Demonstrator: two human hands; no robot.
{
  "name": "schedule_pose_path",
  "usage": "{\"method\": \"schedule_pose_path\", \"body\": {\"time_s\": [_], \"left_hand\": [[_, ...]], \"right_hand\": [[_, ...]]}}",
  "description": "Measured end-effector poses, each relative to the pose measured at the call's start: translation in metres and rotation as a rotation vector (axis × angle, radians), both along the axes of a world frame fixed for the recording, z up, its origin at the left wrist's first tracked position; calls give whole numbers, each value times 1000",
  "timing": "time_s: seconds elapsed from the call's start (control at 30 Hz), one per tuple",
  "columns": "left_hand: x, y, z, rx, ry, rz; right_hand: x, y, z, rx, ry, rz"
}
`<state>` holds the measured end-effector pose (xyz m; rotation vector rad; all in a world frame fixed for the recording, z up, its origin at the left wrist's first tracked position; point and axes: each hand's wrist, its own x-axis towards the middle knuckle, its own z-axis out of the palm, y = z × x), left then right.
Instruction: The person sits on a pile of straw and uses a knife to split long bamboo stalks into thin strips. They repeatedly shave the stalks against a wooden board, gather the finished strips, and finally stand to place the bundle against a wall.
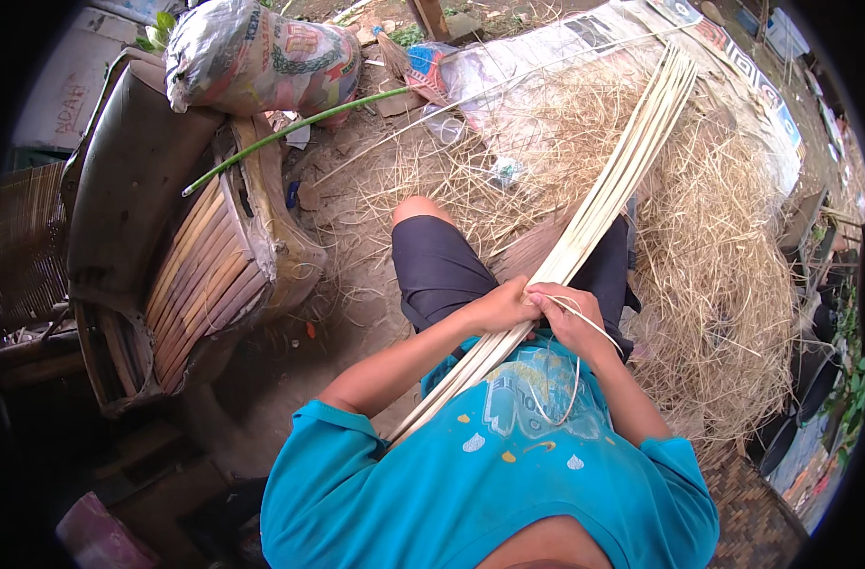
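A long bundle of pale, thin bamboo strips [598,204] lies diagonally across my lap. One end passes under my left arm and the other fans out toward the far right. My left hand [505,306] is closed round the bundle near its middle. Right beside it, my right hand [572,318] is closed too, its fingers pinching a thin loose strip [573,398] against the bundle. This strip curls in a loop over my right wrist and hangs down in front of my blue shirt. The fingertips partly cover the spot where strip and bundle meet.
Heaps of dry shavings [717,313] spread to the right and ahead, partly over flattened sacks [546,57]. To the left stands a worn chair with wooden slats [200,275]. A stuffed sack [262,62] sits beyond it, and a green bamboo stick [300,128] lies across the chair's edge.
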<state>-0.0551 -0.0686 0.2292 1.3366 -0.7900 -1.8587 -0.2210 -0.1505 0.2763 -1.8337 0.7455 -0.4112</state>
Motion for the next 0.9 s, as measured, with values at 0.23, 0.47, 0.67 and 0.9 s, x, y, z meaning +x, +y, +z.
{"method": "schedule_pose_path", "body": {"time_s": [0.23, 0.47, 0.67, 0.9], "left_hand": [[-12, 6, -7, 236, 396, 74], [-16, 11, -8, 245, 474, 142], [-8, 11, -28, 368, 344, 140], [-3, -6, -20, 515, 428, 125]], "right_hand": [[-39, 40, -27, 994, -133, -411], [-63, 30, -9, 1400, -176, -439], [-126, -40, 29, 460, 313, -347], [-56, 27, 30, -198, 531, -69]]}}
